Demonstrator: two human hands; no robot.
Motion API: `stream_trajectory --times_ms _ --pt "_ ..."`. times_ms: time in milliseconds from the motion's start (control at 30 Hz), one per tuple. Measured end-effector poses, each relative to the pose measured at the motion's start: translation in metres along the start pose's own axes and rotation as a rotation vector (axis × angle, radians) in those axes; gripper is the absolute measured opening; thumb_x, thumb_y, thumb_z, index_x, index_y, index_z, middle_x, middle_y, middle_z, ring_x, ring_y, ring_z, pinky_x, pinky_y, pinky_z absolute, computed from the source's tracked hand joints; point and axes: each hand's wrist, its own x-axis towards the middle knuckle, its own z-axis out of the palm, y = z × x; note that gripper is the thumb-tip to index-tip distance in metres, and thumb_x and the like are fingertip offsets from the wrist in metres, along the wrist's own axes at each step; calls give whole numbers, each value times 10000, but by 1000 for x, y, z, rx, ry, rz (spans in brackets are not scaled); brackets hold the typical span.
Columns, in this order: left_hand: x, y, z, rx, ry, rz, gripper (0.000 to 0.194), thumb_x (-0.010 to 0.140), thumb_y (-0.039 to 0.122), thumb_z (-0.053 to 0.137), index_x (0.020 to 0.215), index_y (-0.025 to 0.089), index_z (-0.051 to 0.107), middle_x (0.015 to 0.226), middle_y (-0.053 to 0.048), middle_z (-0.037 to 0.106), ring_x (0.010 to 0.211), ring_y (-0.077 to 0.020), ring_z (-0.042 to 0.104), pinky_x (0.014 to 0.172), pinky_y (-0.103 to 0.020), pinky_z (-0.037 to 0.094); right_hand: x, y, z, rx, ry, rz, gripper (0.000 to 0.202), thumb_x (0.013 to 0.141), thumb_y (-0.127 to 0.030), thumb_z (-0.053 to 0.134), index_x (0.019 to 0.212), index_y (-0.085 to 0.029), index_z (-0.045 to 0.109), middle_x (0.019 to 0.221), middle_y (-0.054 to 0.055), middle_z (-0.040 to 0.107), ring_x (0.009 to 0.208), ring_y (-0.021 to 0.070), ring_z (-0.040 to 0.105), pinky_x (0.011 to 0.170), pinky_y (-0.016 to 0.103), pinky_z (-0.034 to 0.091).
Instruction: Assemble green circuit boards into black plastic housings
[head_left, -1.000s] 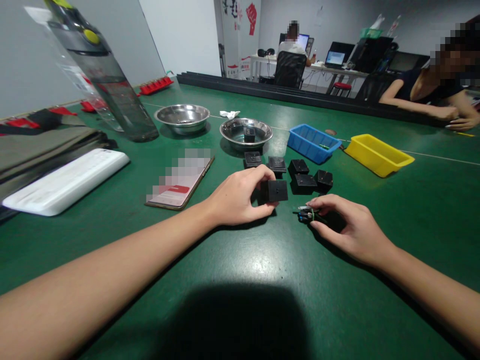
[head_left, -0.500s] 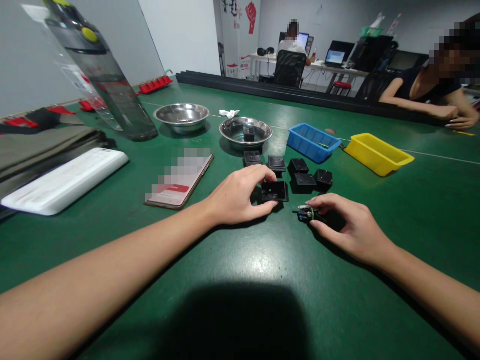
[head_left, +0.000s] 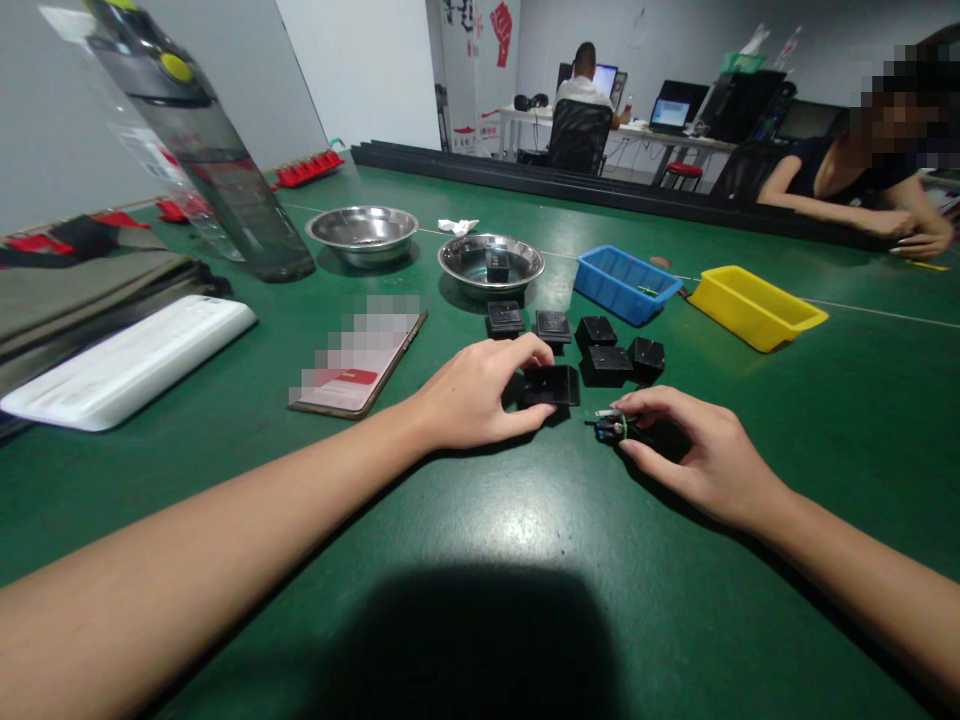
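Your left hand (head_left: 484, 393) grips a hollow black housing (head_left: 553, 386), open side facing you, long axis running left-right, near the black boxes (head_left: 607, 366). Your right hand (head_left: 694, 440) pinches a small electronic assembly (head_left: 610, 428), its thin prong (head_left: 589, 423) pointing left toward the housing.

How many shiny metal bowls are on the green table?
2. The left bowl stands beside the water bottle. The right bowl stands beyond the left hand, with a black box inside it.
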Motion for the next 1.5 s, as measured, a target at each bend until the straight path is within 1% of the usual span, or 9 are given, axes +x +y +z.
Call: stream_trajectory --times_ms 133,333,433,600,800,1033,1233,1500 --pt "1 1 0 -9 4 0 308 833 333 694 1073 186 568 995 -38 721 883 -188 702 798 -294 515 0 0 0 0 7 -4 245 886 -200 682 1126 -208 638 1014 58 756 832 174 704 755 296 599" --pt "1 1 -1 -26 -30 -21 312 831 350 703 1064 182 581 981 -40 717 879 -197 693 781 -307 512 0 0 0 3 4 0 245 882 -196 682 1124 -208 638 1013 60 755 833 177 705 755 296 596" --pt "1 0 -1 -25 -78 -36 333 827 354 709 1089 188 587 1006 -45 715 902 -207 686 804 -324 518 0 0 0 1 5 -1 240 885 -197 680 1121 -206 638 1020 62 755 832 174 702 757 294 594" --pt "3 -2 1 4 -178 -81 457 809 390 754 1179 182 587 1137 -86 695 1019 -250 658 874 -376 520 0 0 0 -7 6 -11 247 884 -191 684 1127 -200 639 1019 59 753 834 168 699 758 282 591" --pt "4 -1 1 62 -247 -93 328 869 379 697 1096 154 624 1055 -97 681 984 -259 636 867 -392 506 0 0 0 -4 11 -19 245 884 -192 684 1125 -196 639 1017 62 753 827 167 698 750 278 592" --pt "4 -3 1 35 -267 -91 268 890 366 664 1056 158 630 1028 -85 664 939 -237 637 825 -362 500 0 1 1 -2 17 -20 259 881 -196 697 1134 -195 643 1011 58 756 826 166 704 748 280 602" --pt "5 -2 1 30 -263 -88 270 893 371 655 1058 158 629 1028 -83 665 939 -235 641 828 -362 502 -1 4 3 22 24 55 268 890 -217 724 1151 -201 663 1028 51 764 826 160 730 757 284 621" --pt "5 -3 1 40 -276 -96 297 896 385 652 1082 154 629 1041 -90 666 965 -247 642 843 -373 504 -1 2 3 44 28 90 286 885 -243 725 1156 -186 654 1053 70 762 862 179 741 785 315 632"
